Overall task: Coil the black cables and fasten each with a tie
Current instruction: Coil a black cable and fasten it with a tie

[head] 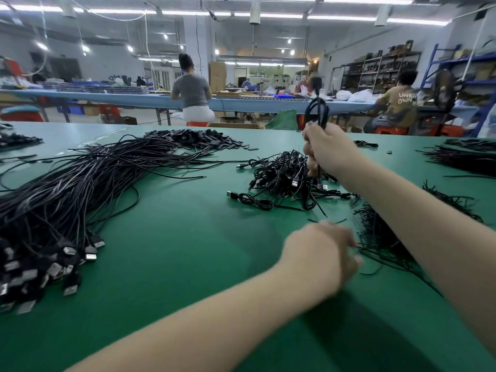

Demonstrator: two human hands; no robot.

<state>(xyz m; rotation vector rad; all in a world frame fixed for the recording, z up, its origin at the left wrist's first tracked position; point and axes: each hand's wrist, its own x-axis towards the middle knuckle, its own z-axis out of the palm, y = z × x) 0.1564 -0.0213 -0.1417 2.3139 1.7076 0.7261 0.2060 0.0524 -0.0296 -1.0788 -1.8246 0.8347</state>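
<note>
Head view, right hand (326, 151) grip closed on coiled cable (317, 111), left hand (323, 253) blurred at ties (383, 245) — grip unreadable

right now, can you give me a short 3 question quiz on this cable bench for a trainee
1. True or false: the right hand holds a coiled black cable raised above the green table mat.
2. Which hand reaches to the loose pile of thin black ties? A) left B) right
3. Fill in: the long uncoiled black cables with silver plugs lie on the table's ____ side.

Key: 1 true; 2 A, the left hand; 3 left.
</note>
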